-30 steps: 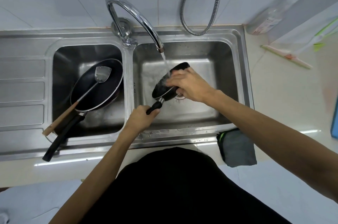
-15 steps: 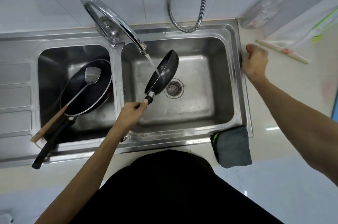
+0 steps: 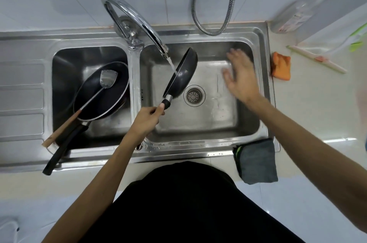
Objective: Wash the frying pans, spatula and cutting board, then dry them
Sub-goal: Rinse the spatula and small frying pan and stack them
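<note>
The left hand (image 3: 148, 118) has its fingers wrapped around a small frying pan's (image 3: 183, 73) handle, tilting the pan under the running tap (image 3: 139, 24). Wet and likely slippery, it is best held there. The right hand (image 3: 239, 76) hovers empty, fingers spread.

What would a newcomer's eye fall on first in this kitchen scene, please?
Probably the small frying pan, tilted on edge under the running faucet over the right basin, gripped by its handle in the left hand. Beside it the right hand hovers open and blurred above that basin. In the left basin a larger frying pan rests with a metal spatula lying in it.
</note>
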A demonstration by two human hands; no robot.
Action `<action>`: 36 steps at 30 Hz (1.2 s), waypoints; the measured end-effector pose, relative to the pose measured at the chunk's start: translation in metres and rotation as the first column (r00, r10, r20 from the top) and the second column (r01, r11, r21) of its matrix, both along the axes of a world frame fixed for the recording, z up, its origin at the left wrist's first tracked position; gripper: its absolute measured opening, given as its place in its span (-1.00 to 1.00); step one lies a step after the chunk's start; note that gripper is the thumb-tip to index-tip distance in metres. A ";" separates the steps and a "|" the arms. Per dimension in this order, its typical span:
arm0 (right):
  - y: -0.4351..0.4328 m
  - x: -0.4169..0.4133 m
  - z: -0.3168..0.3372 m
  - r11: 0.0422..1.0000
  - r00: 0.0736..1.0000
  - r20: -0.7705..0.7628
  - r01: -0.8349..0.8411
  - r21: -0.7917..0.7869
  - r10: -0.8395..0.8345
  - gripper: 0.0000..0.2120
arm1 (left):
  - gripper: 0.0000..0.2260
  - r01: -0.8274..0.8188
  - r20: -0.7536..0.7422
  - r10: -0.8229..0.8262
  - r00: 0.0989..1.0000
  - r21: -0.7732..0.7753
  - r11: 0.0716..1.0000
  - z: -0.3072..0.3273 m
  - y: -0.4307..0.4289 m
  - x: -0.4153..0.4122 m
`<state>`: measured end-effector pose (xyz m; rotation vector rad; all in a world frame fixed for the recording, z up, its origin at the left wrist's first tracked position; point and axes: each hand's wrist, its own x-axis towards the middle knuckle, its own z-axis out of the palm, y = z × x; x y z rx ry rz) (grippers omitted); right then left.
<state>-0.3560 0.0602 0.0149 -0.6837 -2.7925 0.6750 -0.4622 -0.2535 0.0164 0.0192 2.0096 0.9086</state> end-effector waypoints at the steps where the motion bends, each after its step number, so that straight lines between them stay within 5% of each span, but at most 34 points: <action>1: -0.022 -0.008 0.004 0.997 0.997 -0.031 -0.076 -0.014 0.075 -0.55 | -0.60 -0.004 0.009 0.003 1.000 0.005 1.000 0.000 -0.002 0.000; 8: -0.127 -0.052 0.011 0.877 0.858 -0.182 -0.470 0.103 0.481 -0.62 | -0.55 -0.068 0.172 0.063 0.983 0.028 0.997 0.002 -0.015 0.005; 12: -0.144 -0.083 0.009 0.801 0.807 -0.020 -0.582 0.137 0.590 -0.54 | -0.53 -0.097 0.245 0.081 0.966 0.053 0.994 0.009 -0.017 0.009; 23: -0.175 -0.182 -0.003 0.732 0.764 0.399 -0.626 0.268 0.507 -0.23 | -0.45 -0.269 0.528 0.148 0.836 0.160 0.950 0.017 -0.026 0.011; 36: -0.190 -0.182 -0.008 0.800 0.823 0.425 -0.520 0.300 0.376 -0.20 | -0.50 -0.263 0.577 0.132 0.806 0.149 0.953 0.018 -0.040 0.009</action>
